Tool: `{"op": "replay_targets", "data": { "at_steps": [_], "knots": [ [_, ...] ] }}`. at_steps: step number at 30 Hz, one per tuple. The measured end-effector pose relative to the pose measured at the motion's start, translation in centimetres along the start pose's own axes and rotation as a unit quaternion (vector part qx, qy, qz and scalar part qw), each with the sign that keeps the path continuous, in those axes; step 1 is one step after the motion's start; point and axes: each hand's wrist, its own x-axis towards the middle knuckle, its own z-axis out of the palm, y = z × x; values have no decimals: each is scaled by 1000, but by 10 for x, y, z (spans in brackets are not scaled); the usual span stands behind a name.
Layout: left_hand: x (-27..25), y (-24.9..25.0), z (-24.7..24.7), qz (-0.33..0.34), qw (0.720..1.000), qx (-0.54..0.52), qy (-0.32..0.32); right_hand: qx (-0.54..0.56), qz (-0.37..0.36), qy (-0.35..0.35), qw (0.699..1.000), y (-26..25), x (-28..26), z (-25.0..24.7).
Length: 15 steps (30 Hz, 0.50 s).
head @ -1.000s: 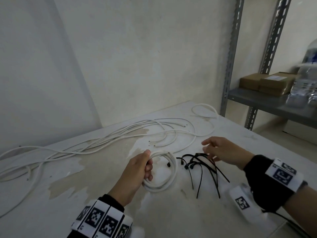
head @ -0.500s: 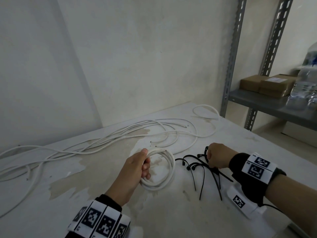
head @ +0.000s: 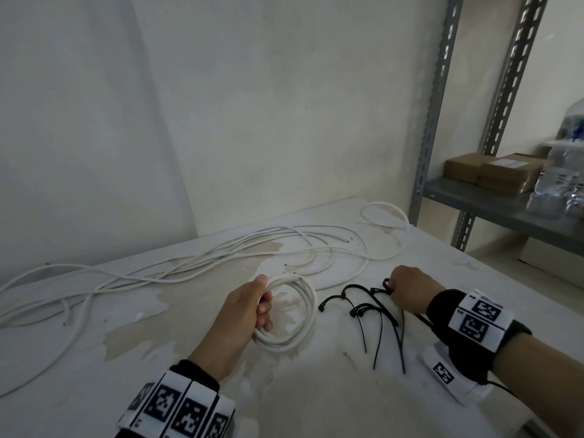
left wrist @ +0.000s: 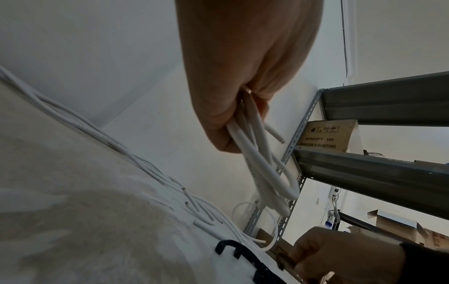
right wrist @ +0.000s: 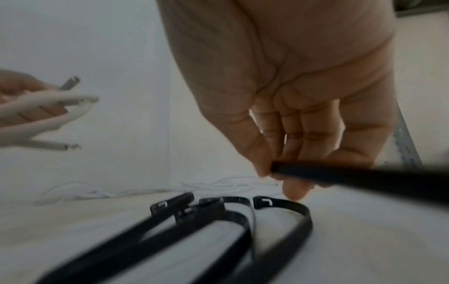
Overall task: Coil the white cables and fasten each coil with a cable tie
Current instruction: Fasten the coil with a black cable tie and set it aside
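My left hand [head: 257,306] grips a coil of white cable [head: 308,314] [left wrist: 263,169] and holds it just above the table; its two cut ends stick out past the fingers. To the right lie several black cable ties [head: 363,314] [right wrist: 213,215] in a loose pile. My right hand [head: 403,292] is at the far end of that pile. Its thumb and fingers pinch one black cable tie [right wrist: 340,176] by the end, lifted off the others. Long loose white cables [head: 189,260] trail across the back and left of the table.
The table [head: 316,399] is white with worn, peeling patches and stands against a white wall. A grey metal shelf rack [head: 433,121] rises at the right, with cardboard boxes [head: 493,172] and plastic water bottles [head: 562,181] on it. A small loop of white cable [head: 384,213] lies by the rack post.
My right hand came down from open above the ties and closed its fingers on one tie. The left hand kept its grip on the coil and barely moved.
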Motion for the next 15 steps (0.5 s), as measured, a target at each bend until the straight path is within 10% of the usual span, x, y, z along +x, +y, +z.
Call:
{"op": "replay_targets", "data": {
  "at_steps": [8,15],
  "knots": [
    [1,2,-11,8,999,-12,40,173,-161,138,962,-35,-22,-18],
    [-3,2,-32,13,997,-10,81,299,-269,120,908,-87,-55,-7]
  ]
}}
